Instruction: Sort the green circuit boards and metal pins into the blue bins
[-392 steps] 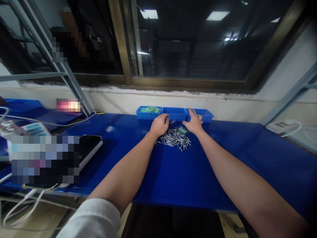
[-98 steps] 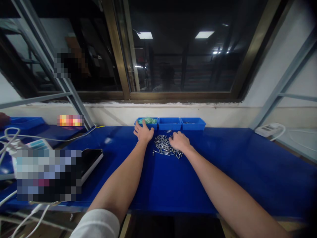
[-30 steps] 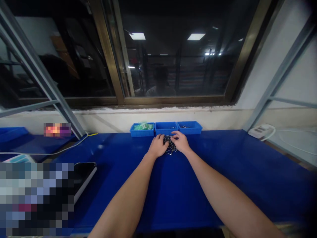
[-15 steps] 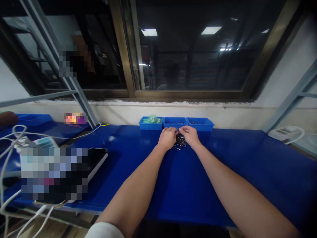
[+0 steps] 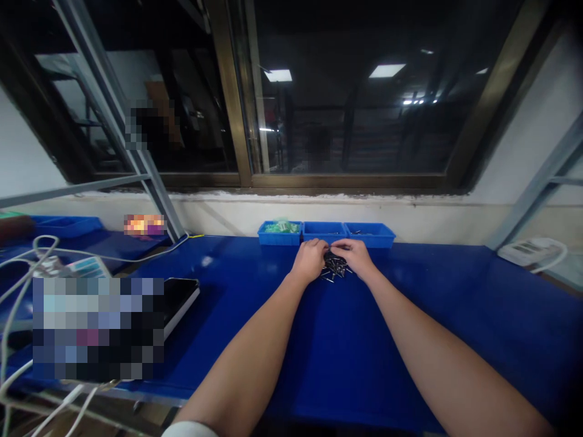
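A small heap of dark metal screws or similar thin fasteners [image 5: 336, 268] lies on the blue tabletop [image 5: 339, 340]. Over its left side my left hand [image 5: 310, 261] is curled closed, fingertips pointing inward. From the right, my right hand [image 5: 358, 258] reaches across the heap with thumb and fingers pinched together. The fingertips of both hands almost meet above the heap; whatever they hold is too small to make out. Just behind stand three blue bins: the left bin [image 5: 279, 239] has green-and-white packets in it, while the middle bin [image 5: 323, 229] and right bin [image 5: 370, 234] show a few small metal pieces.
At the left sits a black device with a pale edge [image 5: 181, 301], partly blurred out, among white cables [image 5: 9, 303]. A grey metal post [image 5: 159, 203] rises behind it. A white power strip [image 5: 528, 250] lies at the far right. Another person's hand [image 5: 16, 229] shows at the left edge.
The view has tilted slightly, so everything sits a little lower. My right hand's fingers have shifted over the heap, and more of the fasteners show between the hands.
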Motion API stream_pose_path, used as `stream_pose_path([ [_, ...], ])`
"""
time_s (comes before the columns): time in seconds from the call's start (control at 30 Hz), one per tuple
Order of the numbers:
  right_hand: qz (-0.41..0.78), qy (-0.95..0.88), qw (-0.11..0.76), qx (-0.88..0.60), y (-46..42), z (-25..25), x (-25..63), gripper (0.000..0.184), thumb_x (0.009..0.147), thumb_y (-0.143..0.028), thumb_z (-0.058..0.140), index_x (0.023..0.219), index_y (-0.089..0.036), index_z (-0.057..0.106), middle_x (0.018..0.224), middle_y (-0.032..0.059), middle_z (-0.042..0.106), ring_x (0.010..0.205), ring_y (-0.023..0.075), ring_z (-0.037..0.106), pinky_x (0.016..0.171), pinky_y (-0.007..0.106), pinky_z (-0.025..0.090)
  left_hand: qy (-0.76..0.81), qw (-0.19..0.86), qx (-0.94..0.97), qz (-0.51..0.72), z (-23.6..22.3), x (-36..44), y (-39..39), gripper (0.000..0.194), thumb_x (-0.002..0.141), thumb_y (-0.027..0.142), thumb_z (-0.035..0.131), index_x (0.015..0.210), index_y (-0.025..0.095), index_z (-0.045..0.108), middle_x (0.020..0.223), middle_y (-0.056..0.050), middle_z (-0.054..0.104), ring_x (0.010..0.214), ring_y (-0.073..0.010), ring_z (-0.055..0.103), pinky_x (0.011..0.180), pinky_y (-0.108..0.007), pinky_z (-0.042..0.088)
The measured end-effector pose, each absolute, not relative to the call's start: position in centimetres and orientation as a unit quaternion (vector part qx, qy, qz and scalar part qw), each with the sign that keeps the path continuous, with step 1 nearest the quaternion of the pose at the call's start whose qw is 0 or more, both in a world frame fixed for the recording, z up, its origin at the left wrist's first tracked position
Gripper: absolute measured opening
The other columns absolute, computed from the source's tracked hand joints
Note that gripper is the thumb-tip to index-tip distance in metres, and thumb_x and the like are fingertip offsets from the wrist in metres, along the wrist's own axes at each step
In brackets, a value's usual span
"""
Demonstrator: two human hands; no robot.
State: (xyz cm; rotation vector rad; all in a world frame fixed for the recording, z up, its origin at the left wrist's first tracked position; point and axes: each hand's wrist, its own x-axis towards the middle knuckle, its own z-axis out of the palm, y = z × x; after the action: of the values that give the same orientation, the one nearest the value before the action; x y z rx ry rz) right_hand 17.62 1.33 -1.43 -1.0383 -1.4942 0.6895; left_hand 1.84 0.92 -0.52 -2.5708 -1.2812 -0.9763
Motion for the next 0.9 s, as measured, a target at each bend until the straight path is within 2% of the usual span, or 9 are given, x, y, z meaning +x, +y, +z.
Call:
stream_pose_path([
  [0.17, 0.314, -0.613, 0.565, -0.455, 1.5, -1.2, 17.5, 0.021, 0.059, -0.034, 0.070, 0.071, -0.016, 0.070, 0.070, 0.0047, 0.070, 0.070, 0.0209, 0.065, 0.072, 0.034, 0.051, -0.423, 0.041, -0.844, -0.327, -0.6, 2.0, 0.9, 0.024, 0.089, 0.020, 0.040, 0.099, 0.017, 0.061, 0.094, -0.008, 0.063, 0.091, -0.0193, 0.058, 0.086, -0.034, 0.045],
  [0.3, 0.247, -0.540, 0.623, -0.508, 2.4, -1.1, 18.7, 0.019, 0.061, -0.031, 0.066, 0.073, -0.017, 0.070, 0.074, 0.0049, 0.071, 0.077, 0.0221, 0.065, 0.075, 0.034, 0.050, -0.462, 0.026, -0.809, -0.363, -0.6, 1.8, 0.9, 0.033, 0.091, 0.030, 0.038, 0.116, 0.017, 0.053, 0.113, -0.011, 0.059, 0.103, -0.0215, 0.055, 0.093, -0.035, 0.042],
  [0.4, 0.214, -0.506, 0.641, -0.536, 3.2, -1.4, 20.4, 0.032, 0.062, -0.028, 0.064, 0.090, -0.014, 0.069, 0.088, 0.0086, 0.071, 0.086, 0.0243, 0.065, 0.079, 0.038, 0.050, -0.534, -0.007, -0.776, -0.335, -0.9, 1.3, 1.3, 0.039, 0.089, 0.034, 0.039, 0.121, 0.015, 0.049, 0.121, -0.013, 0.055, 0.108, -0.0247, 0.054, 0.093, -0.037, 0.041],
  [0.47, 0.203, -0.526, 0.635, -0.528, 3.6, -1.7, 21.3, 0.048, 0.061, -0.024, 0.064, 0.109, -0.014, 0.064, 0.102, 0.0103, 0.069, 0.097, 0.0255, 0.062, 0.086, 0.041, 0.047, -0.568, -0.038, -0.764, -0.305, -1.3, 0.9, 1.6, 0.043, 0.089, 0.040, 0.038, 0.122, 0.015, 0.049, 0.122, -0.015, 0.054, 0.111, -0.0266, 0.053, 0.093, -0.038, 0.040],
  [0.53, 0.177, -0.556, 0.608, -0.538, 3.5, -1.9, 21.8, 0.061, 0.061, -0.022, 0.064, 0.121, -0.016, 0.057, 0.114, 0.0107, 0.064, 0.103, 0.0258, 0.059, 0.091, 0.042, 0.044, -0.581, -0.073, -0.763, -0.274, -1.6, 0.7, 1.9, 0.051, 0.087, 0.050, 0.036, 0.123, 0.016, 0.048, 0.125, -0.015, 0.052, 0.114, -0.0272, 0.051, 0.094, -0.038, 0.040],
  [0.6, 0.130, -0.581, 0.578, -0.558, 3.2, -1.9, 21.7, 0.062, 0.062, -0.021, 0.062, 0.124, -0.016, 0.055, 0.114, 0.0097, 0.064, 0.101, 0.0247, 0.059, 0.092, 0.041, 0.044, -0.575, -0.095, -0.774, -0.247, -1.9, 0.7, 2.0, 0.061, 0.085, 0.060, 0.033, 0.126, 0.016, 0.046, 0.130, -0.016, 0.049, 0.117, -0.0282, 0.049, 0.095, -0.038, 0.039],
  [0.7, 0.074, -0.625, 0.526, -0.572, 2.6, -1.8, 20.7, 0.046, 0.068, -0.023, 0.056, 0.113, -0.015, 0.063, 0.103, 0.0084, 0.068, 0.092, 0.0224, 0.060, 0.090, 0.038, 0.044, -0.552, -0.095, -0.801, -0.212, -2.0, 0.9, 1.7, 0.076, 0.080, 0.071, 0.028, 0.131, 0.017, 0.043, 0.137, -0.016, 0.043, 0.125, -0.0308, 0.042, 0.100, -0.041, 0.033],
  [0.77, 0.048, -0.670, 0.465, -0.577, 2.3, -1.9, 20.0, 0.035, 0.072, -0.028, 0.055, 0.103, -0.016, 0.067, 0.099, 0.0087, 0.068, 0.094, 0.0230, 0.058, 0.091, 0.038, 0.042, -0.540, -0.085, -0.817, -0.186, -2.0, 1.0, 1.5, 0.082, 0.077, 0.074, 0.028, 0.133, 0.016, 0.042, 0.141, -0.017, 0.038, 0.130, -0.0323, 0.035, 0.104, -0.044, 0.028],
  [0.9, 0.033, -0.717, 0.317, -0.620, 2.1, -2.5, 18.6, 0.035, 0.075, -0.042, 0.055, 0.098, -0.019, 0.069, 0.101, 0.0111, 0.064, 0.102, 0.0272, 0.052, 0.091, 0.041, 0.038, -0.524, -0.056, -0.836, -0.153, -2.2, 1.2, 1.4, 0.081, 0.076, 0.074, 0.029, 0.135, 0.019, 0.038, 0.141, -0.016, 0.037, 0.132, -0.0315, 0.031, 0.105, -0.045, 0.025],
])
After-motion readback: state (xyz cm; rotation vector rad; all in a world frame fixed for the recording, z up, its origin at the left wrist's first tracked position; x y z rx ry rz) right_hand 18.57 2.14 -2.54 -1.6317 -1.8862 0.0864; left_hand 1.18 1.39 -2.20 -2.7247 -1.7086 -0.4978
